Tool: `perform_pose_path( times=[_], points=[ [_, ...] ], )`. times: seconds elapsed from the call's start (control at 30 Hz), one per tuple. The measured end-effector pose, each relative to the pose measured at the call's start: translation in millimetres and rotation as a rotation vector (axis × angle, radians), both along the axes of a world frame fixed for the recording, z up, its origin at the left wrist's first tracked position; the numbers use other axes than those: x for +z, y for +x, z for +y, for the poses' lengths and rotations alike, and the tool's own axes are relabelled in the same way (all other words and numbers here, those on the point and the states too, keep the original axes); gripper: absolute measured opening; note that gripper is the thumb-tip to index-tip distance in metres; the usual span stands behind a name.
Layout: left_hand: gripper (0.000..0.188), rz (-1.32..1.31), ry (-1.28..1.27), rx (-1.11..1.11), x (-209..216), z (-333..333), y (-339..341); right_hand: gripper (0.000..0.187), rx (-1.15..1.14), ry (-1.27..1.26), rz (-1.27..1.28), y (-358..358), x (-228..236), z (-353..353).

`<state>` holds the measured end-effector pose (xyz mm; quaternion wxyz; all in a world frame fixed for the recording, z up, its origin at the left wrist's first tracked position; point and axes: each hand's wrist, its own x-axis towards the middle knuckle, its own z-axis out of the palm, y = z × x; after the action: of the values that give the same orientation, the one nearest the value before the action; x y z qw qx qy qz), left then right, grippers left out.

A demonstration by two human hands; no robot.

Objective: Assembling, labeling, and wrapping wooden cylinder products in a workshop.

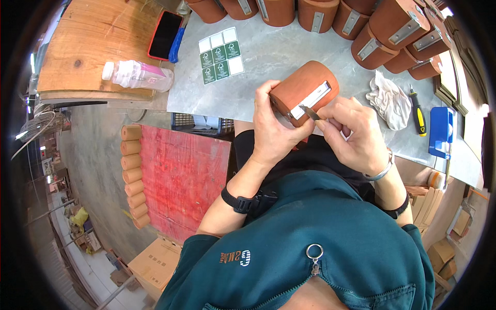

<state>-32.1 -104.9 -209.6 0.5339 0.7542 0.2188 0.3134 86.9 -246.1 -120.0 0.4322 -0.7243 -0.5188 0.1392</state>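
Observation:
My left hand [275,130] is wrapped round a reddish-brown cylinder [299,85], tilted above the near edge of the grey table. A long pale metal plate [319,94] with a white strip in it is set in the cylinder's side. My right hand [356,132] pinches a thin dark metal blade-like tool [310,112] between thumb and fingers. The tool's tip touches or lies just over the plate's lower end; I cannot tell which. What kind of tool it is does not show, as my fingers cover its rear part.
Several like cylinders [318,15] line the table's far side, stacked at right. Near them lie a crumpled white cloth [388,101], a yellow-black screwdriver [418,113] and a blue tape dispenser [440,133]. Leftward are a sticker sheet [221,56], a phone [165,35] and a bottle [139,75].

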Motion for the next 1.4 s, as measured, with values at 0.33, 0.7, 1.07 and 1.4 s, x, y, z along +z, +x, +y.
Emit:
perform_pose_path(
  times=[0.33, 0.7, 1.07, 1.4],
  points=[
    [0.087, 0.025, 0.031, -0.005, 6, 1, -1, 0.006, -0.117, 0.007, 0.025, 5, -3, 2],
    [0.086, 0.09, 0.106, -0.057, 8, 1, -3, 0.008, -0.282, 0.032, -0.094, 4, -6, -3],
    [0.087, 0.056, 0.078, -0.067, 7, 2, -3, 0.009, -0.335, 0.045, -0.211, -1, -11, 0],
    [0.088, 0.028, 0.034, -0.023, 8, 1, -1, 0.01, -0.327, 0.022, -0.249, -5, -9, -1]
  ],
)
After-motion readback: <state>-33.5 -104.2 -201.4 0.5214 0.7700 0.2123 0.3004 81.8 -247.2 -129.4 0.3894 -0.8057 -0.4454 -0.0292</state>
